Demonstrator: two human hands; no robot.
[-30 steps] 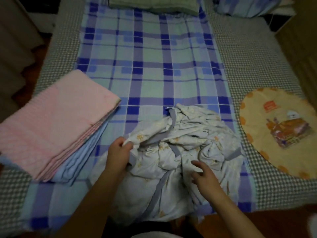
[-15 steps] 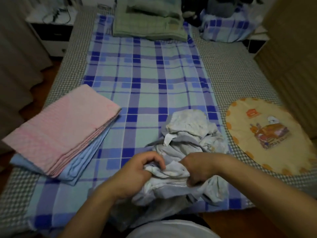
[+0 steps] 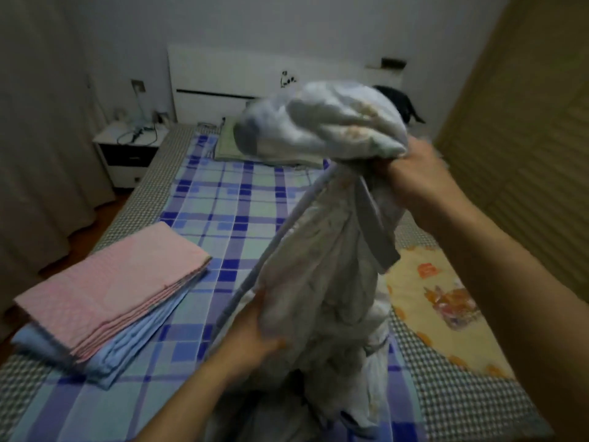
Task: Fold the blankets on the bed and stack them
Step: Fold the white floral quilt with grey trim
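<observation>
A crumpled pale white-and-grey blanket (image 3: 322, 282) hangs in the air over the foot of the bed. My right hand (image 3: 414, 177) is raised high and grips its bunched top, with a puffed fold flopping over above the hand. My left hand (image 3: 255, 333) holds the blanket lower down along its grey-trimmed edge. The bottom of the blanket still trails on the bed. At the left of the bed lies a folded pink blanket (image 3: 111, 282) stacked on a folded light blue blanket (image 3: 134, 349).
The bed carries a blue plaid sheet (image 3: 223, 212) over a checked cover (image 3: 462, 393). A yellow round cushion (image 3: 446, 307) lies at the right. A green pillow (image 3: 228, 145) sits by the headboard. A nightstand (image 3: 130, 151) stands at the left and a wooden wardrobe (image 3: 526, 138) at the right.
Both hands have lifted the pale blanket off the bed, the right hand rising high. The view has tilted up to take in the headboard and wall.
</observation>
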